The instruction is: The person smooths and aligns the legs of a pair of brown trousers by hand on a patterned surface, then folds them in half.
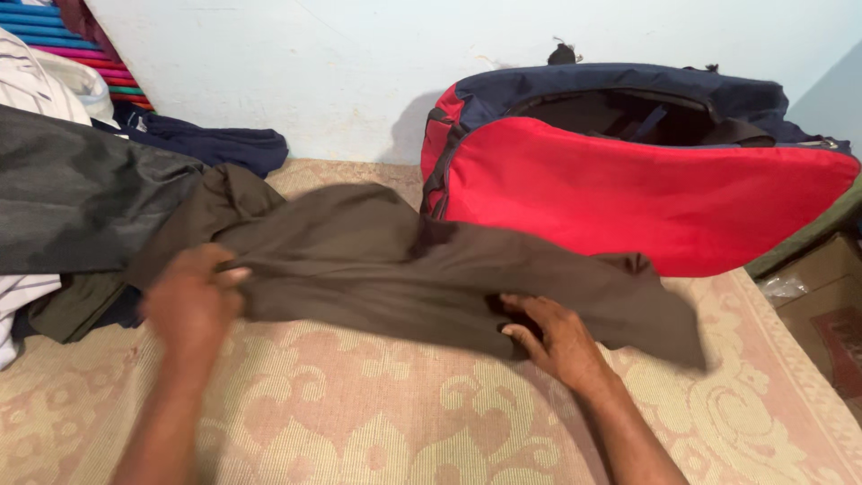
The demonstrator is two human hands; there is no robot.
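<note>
A dark olive-brown garment lies spread across a patterned beige bedspread. My left hand grips the garment's near left edge, fingers curled around the cloth. My right hand pinches its near edge toward the right, fingertips tucked under the fabric. Behind the garment stands a red and navy duffel bag, its top zip open and its dark inside showing.
A pile of clothes sits at the left: a dark grey garment, a navy one, a white striped one. Colourful folded cloth is stacked in the far left corner. A pale wall is behind; a cardboard box is at right.
</note>
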